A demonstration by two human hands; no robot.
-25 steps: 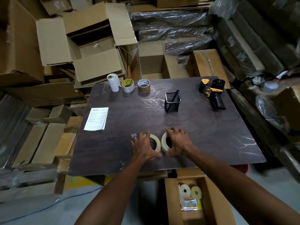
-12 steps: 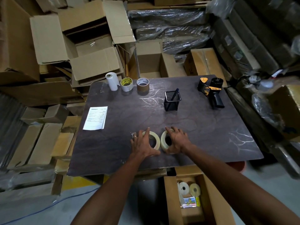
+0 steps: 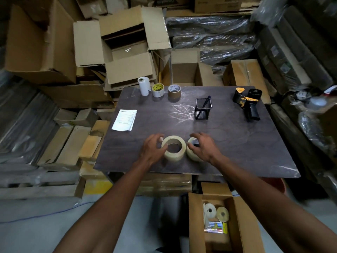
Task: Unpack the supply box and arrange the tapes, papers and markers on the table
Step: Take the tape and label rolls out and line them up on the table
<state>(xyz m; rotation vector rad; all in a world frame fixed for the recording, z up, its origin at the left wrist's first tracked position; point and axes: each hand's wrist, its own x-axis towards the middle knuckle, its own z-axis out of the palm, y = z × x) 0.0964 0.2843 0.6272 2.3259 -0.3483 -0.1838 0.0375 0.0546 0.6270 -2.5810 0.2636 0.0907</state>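
Note:
Two clear tape rolls lie side by side near the front edge of the dark table (image 3: pixel 242 154). My left hand (image 3: pixel 152 149) grips the left rim of the left tape roll (image 3: pixel 174 148), whose top is exposed. My right hand (image 3: pixel 205 148) arches over the right tape roll (image 3: pixel 191 154) and hides most of it. At the table's far left stand a white paper roll (image 3: pixel 144 86), a yellow-label tape (image 3: pixel 158 90) and a brown tape (image 3: pixel 174 90). A printed paper sheet (image 3: pixel 125 119) lies on the left. The open supply box (image 3: pixel 194 221) on the floor holds two rolls and a marker pack (image 3: pixel 216 227).
A black mesh pen holder (image 3: pixel 203 109) with one pen stands mid-table. A black and yellow tape dispenser (image 3: pixel 247 103) lies at the far right. Stacked cardboard boxes and wrapped bundles surround the table on three sides.
Both hands have shifted off the tops of the two rolls toward their outer sides, so the left roll's opening now shows. The rolls stay on the table.

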